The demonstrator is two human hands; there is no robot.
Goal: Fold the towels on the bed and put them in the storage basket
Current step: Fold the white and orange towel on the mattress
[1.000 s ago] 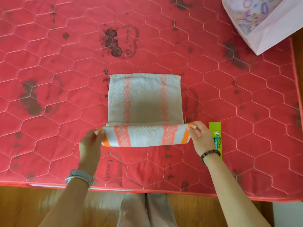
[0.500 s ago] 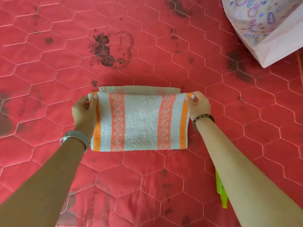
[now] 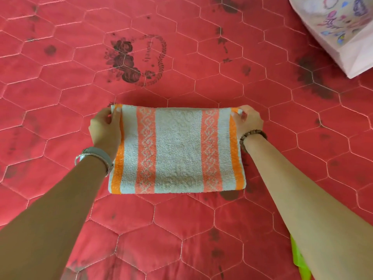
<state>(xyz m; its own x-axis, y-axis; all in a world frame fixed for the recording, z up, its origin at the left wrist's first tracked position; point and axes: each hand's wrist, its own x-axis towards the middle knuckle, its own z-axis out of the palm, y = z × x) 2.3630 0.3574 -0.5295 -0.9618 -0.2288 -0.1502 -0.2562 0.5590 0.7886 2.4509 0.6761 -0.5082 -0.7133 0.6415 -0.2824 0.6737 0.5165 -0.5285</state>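
Head view. A striped towel (image 3: 177, 152), orange and pale grey, lies folded into a flat rectangle at the centre of the red quilted bed (image 3: 60, 87), its fold line toward 6 o'clock and its free edges toward 12 o'clock.

The left hand (image 3: 105, 128) pinches the towel's 10 o'clock corner, thumb on top and the other fingers curled at the edge. The right hand (image 3: 250, 120) pinches the 2 o'clock corner in the same way. A wristband (image 3: 94, 156) marks the left wrist and a bead bracelet (image 3: 253, 135) the right.

A pale printed bag (image 3: 333, 27) sits at 2 o'clock of the view, well apart from the towel; whether it is the storage basket cannot be told. A green object (image 3: 300, 259) shows at 5 o'clock, partly hidden by the right forearm.

Judgement: the fold appears nearly set, with the upper edge lined up over the lower layers. Risks from here:
- Terry cloth is limp, so letting go without pressing may let the top layer creep back and leave uneven edges.
- Lifting by these two corners alone may catch only the upper layer, so the lower layers would drop open.
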